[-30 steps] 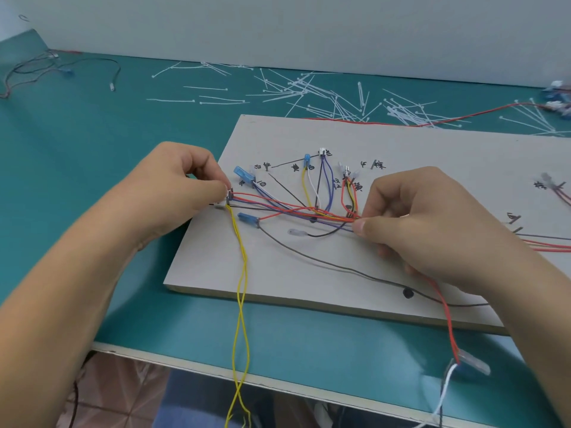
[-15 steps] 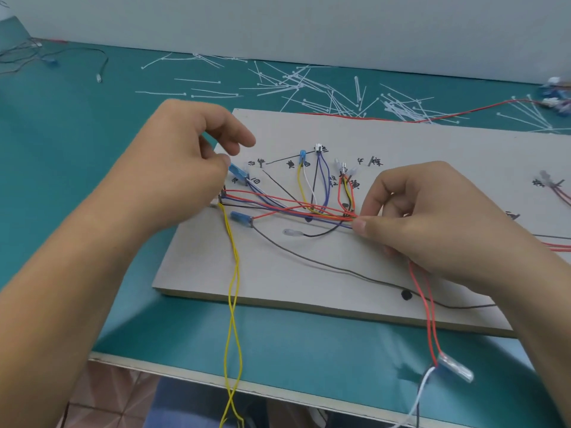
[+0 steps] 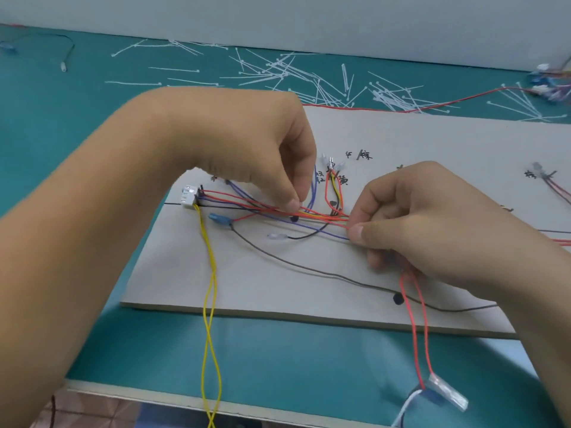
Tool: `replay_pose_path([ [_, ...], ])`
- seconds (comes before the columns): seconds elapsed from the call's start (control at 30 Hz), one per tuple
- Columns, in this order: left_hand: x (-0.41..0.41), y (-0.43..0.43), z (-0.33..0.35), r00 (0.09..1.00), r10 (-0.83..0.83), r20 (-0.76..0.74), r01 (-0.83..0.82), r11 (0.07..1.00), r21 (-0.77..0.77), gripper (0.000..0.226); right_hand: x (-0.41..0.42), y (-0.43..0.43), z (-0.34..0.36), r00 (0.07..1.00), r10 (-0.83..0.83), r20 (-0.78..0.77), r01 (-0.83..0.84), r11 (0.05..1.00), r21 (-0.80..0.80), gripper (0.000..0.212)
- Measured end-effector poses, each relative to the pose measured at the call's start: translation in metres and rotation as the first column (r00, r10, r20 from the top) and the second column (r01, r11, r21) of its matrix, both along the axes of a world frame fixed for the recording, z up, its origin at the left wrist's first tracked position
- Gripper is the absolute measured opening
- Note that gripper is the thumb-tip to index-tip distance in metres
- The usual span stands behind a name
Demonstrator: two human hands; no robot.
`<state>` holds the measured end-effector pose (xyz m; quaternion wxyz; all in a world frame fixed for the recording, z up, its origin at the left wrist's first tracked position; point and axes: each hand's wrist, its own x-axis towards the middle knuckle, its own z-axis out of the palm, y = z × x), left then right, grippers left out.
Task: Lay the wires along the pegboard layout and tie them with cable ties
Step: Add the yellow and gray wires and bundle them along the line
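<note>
Wires [image 3: 321, 216] in red, orange, yellow, violet and black lie as a loose bundle on the near left part of the board [image 3: 432, 143], running from a white connector [image 3: 189, 196] at the board's left edge toward the right. The left hand [image 3: 262, 149] is above the board with its fingers curled downward, and its thumb and fingertips pinch the bundle about in the middle. The right hand [image 3: 417, 217] pinches the same bundle a little more to the right, between thumb and forefinger, the other fingers folded under. A yellow pair [image 3: 210, 288] leaves the connector, crosses the board's near edge and hangs over the front of the bench [image 3: 61, 118]. A red loop [image 3: 414, 329] falls from under the right hand onto the bench and ends at a clear sleeve [image 3: 448, 393]. A thin black wire [image 3: 309, 268] curves over the board from beside a blue terminal [image 3: 219, 218]. The board is a flat pale grey panel with handwritten marks [image 3: 366, 155] and black dots [image 3: 398, 299]; it lies on the bench, which has a teal top. Many white ties [image 3: 278, 72] are scattered loose on the bench behind the board, near a plain grey wall [image 3: 309, 20]. A long red wire [image 3: 448, 103] lies along the board's far edge. Below the bench's front edge, at the lower left, a tiled floor [image 3: 92, 412] shows.
</note>
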<state>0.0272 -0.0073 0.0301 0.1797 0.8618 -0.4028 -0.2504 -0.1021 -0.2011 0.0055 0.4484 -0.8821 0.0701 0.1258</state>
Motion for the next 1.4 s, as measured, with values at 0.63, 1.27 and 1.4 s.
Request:
replay_pose_path([
  [0.63,0.006,0.024,-0.019,0.999,0.016,-0.031,-0.021,0.982,-0.187,0.015,0.001,-0.008,0.004,1.0,0.028,-0.004,-0.028,0.999,-0.018,0.021],
  [1.27,-0.001,0.014,-0.026,0.998,0.057,-0.021,-0.06,0.976,-0.209,0.009,0.002,-0.03,0.002,0.993,0.082,0.087,-0.082,0.997,-0.006,0.016],
  [1.4,-0.003,0.013,-0.025,0.998,0.059,-0.004,-0.059,0.977,-0.207,0.009,0.002,-0.036,0.004,0.994,0.082,0.071,-0.088,0.993,0.077,0.018],
])
